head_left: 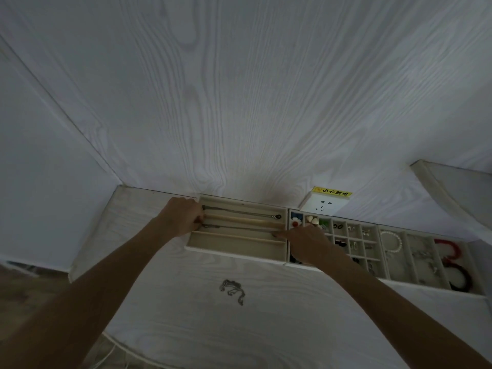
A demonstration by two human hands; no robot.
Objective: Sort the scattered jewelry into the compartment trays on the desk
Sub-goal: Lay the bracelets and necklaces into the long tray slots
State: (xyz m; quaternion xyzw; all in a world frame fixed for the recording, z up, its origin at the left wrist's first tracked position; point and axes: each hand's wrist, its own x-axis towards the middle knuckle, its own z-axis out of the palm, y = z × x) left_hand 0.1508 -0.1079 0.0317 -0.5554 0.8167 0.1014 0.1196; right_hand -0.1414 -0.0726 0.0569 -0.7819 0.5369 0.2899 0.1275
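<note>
A cream long-slot tray (234, 247) stands at the desk's back edge. One thin chain (239, 213) lies in its rear slot. A second chain (239, 227) is stretched along the middle slot. My left hand (181, 217) pinches that chain's left end at the tray's left wall. My right hand (306, 243) pinches its right end at the tray's right wall. A silver chain (232, 287) lies bunched on the desk in front of the tray.
To the right sit a small-cell tray (354, 245) with earrings and charms and a bracelet tray (426, 254) with pearl, red and black bracelets. A wall socket (323, 206) with a yellow label is behind them. The desk's left edge (90, 235) drops to the floor.
</note>
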